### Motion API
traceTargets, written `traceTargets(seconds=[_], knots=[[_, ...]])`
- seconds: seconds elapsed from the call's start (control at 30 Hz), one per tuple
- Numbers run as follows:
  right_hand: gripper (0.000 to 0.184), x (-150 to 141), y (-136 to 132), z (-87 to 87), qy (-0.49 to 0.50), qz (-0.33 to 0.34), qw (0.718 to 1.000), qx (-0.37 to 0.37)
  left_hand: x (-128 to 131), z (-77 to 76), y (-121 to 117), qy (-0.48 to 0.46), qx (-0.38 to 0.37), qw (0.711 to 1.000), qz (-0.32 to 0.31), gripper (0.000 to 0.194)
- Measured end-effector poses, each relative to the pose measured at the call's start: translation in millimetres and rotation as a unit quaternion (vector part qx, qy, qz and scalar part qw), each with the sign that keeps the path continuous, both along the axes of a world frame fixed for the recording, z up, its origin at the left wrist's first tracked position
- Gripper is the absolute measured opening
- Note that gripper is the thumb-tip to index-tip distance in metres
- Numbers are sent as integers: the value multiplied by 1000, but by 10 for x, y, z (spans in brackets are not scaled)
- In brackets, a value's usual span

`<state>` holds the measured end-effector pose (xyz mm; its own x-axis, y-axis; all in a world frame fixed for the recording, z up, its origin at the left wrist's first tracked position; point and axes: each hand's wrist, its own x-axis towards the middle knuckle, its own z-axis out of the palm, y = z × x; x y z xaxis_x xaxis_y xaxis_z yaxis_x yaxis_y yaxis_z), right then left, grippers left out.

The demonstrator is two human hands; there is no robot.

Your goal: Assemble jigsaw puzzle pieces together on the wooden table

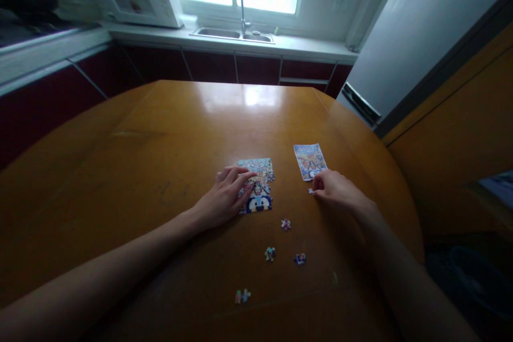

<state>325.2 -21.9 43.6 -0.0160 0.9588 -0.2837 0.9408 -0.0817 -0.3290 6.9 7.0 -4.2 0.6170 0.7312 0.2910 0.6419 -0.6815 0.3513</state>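
A partly assembled jigsaw puzzle (259,204) lies on the wooden table, with a ragged right edge. My left hand (225,195) rests over its left side, fingers stretched out across the pieces and hiding some of them. To the right, a printed picture card (309,160) shows a similar colourful design. At the card's lower corner my right hand (331,186) pinches a small puzzle piece (310,191), most of which the fingers hide. Nearer me lie loose pieces: a pinkish one (286,224), a greenish one (270,254), a dark blue one (300,258) and a joined-looking bit (242,296).
The wooden table (160,133) has rounded sides and reaches toward a counter with a sink (218,33) and faucet (242,8). A microwave (136,2) stands at the back left. On the right is a tall refrigerator (409,26).
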Motion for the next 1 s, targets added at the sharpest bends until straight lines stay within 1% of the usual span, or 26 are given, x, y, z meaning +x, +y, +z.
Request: traceTargets(seconds=[0.17,0.23,0.37,0.5,0.6,0.73,0.83,1.0], knots=[[6,-39,-26,6,-3,18,1000,11,2,8,0,2,-2,1000,-3,37],[7,-68,-32,13,19,28,999,13,-1,3,3,2,2,1000,-4,37],[12,-159,-7,-1,128,50,989,54,-13,-4,9,4,15,1000,-18,33],[11,-306,39,-66,229,35,968,101,-26,-1,7,15,18,999,-32,34],[10,-440,62,-146,284,22,952,113,-29,2,3,18,13,999,-31,36],[10,-609,93,-270,333,7,935,125,-21,5,-3,14,11,999,-30,37],[11,-707,139,-345,354,-2,925,139,-16,3,-5,11,17,999,-34,36],[14,-804,198,-386,332,-14,929,163,-18,-13,3,19,21,999,-40,35]])
